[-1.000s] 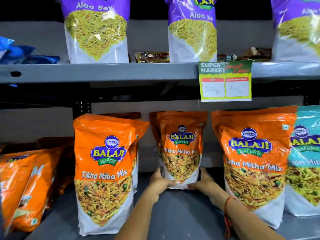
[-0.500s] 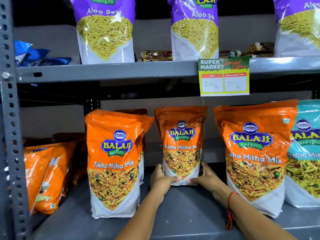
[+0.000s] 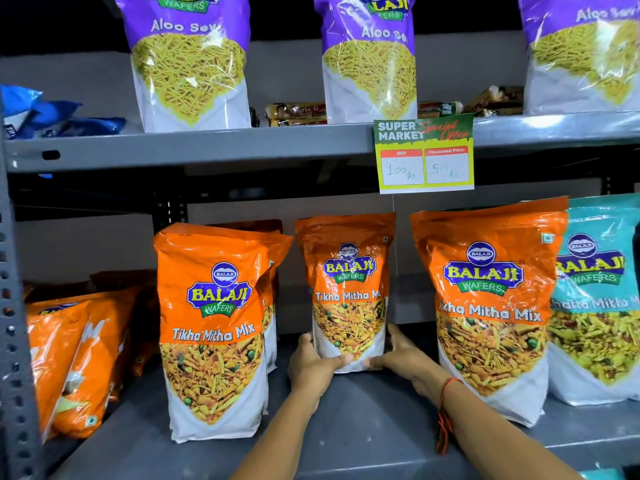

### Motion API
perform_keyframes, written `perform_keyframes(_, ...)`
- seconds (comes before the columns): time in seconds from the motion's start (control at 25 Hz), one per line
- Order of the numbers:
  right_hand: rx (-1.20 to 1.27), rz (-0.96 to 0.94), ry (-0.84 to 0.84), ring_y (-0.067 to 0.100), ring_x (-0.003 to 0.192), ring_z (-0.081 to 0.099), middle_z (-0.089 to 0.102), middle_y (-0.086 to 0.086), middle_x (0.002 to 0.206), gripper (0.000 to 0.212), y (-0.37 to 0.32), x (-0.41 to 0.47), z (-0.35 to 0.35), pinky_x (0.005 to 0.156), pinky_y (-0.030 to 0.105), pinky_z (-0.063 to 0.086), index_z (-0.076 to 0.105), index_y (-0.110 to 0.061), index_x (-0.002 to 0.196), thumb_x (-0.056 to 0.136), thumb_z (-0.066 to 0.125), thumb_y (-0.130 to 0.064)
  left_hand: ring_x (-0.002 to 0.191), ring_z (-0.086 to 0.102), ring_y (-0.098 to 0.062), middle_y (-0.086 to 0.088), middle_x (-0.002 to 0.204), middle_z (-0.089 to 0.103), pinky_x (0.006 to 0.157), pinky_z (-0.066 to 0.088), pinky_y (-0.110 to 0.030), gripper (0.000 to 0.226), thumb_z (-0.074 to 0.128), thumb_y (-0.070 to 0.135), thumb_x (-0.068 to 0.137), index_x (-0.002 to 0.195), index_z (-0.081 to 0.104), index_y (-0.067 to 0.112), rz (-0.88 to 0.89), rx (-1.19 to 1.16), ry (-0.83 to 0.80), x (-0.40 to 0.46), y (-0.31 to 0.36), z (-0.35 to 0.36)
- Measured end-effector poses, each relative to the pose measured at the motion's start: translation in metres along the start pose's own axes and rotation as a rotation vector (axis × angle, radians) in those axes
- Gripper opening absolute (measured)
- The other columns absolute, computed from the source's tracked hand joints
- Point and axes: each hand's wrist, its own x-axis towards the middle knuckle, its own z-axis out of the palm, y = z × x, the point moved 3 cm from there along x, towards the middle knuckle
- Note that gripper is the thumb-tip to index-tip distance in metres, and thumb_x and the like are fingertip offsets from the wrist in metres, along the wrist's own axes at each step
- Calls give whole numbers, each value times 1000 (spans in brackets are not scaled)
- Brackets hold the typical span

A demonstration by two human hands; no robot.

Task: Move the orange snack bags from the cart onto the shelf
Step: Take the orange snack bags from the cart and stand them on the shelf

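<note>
The orange Tikha Mitha Mix bag [image 3: 346, 289] stands upright toward the back of the lower shelf [image 3: 363, 420], in the gap between two larger bags of the same mix. The left hand [image 3: 313, 367] cups its lower left corner and the right hand [image 3: 398, 355] its lower right, thumbs meeting across the white base; both hands grasp the bag low, probably to square its bottom on the shelf so it stays standing and faces outward like its neighbours. A red thread [image 3: 445, 410] circles the right wrist.

The left orange bag [image 3: 211, 327] stands near the shelf's front edge with another bag just behind it; the right orange bag [image 3: 488, 306] stands equally forward, touching a teal snack bag [image 3: 595, 299]. Further left, several orange bags [image 3: 76, 358] lean over rather than stand. A price tag [image 3: 424, 154] hangs from the upper shelf [image 3: 207, 147], which carries purple Aloo Sev bags [image 3: 190, 60]. The cart is out of view. The placement looks nearly finished; letting go remains.
</note>
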Motion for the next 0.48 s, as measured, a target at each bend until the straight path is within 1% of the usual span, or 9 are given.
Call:
perform_keyframes(0.08,-7,0,0,22,122,51,51,4,143,94,-2,-2,1,89,26,47,28,-23,148,71,79,-3,111,62,-29,-6,124,66,95,52,-42,80,89,36,52,121,54,17,-2,-1,-9,-1,1,1)
perform_keyframes(0.2,-16,-30,37,22,125,49,48,-1,143,107,-8,-11,2,95,30,46,19,-26,151,68,84,-9,121,58,-31,-8,136,60,100,49,-47,103,85,48,45,135,47,16,26,48,6,-7,3,-1)
perform_keyframes(0.24,6,-49,53,21,124,49,48,-2,142,109,-10,-16,2,96,30,46,17,-26,151,67,84,-10,126,55,-32,-10,140,57,102,47,-48,108,84,48,46,140,44,15,44,71,17,-10,4,-3)
perform_keyframes(0.28,32,-76,68,20,124,49,46,0,145,110,-12,-21,3,98,31,45,15,-25,152,68,84,-9,129,52,-33,-12,144,53,105,45,-48,107,86,44,51,143,41,13,73,77,30,-15,8,-4)
perform_keyframes(0.36,58,-130,101,19,131,44,40,4,151,106,-19,-36,3,102,27,39,14,-21,153,73,81,-6,131,52,-32,-13,144,53,106,45,-46,95,86,31,62,144,41,11,138,60,72,-24,17,-7)
perform_keyframes(0.44,31,-177,147,18,139,36,35,5,155,97,-26,-50,3,102,24,33,16,-18,154,79,77,-6,123,58,-28,-11,135,61,101,50,-44,78,84,28,67,137,51,15,218,22,127,-33,29,-8)
perform_keyframes(0.48,19,-213,181,15,139,35,35,4,155,92,-31,-60,2,104,24,32,19,-17,153,81,75,-7,119,62,-25,-9,131,65,99,52,-41,68,82,26,71,133,55,16,262,-9,136,-40,37,-6)
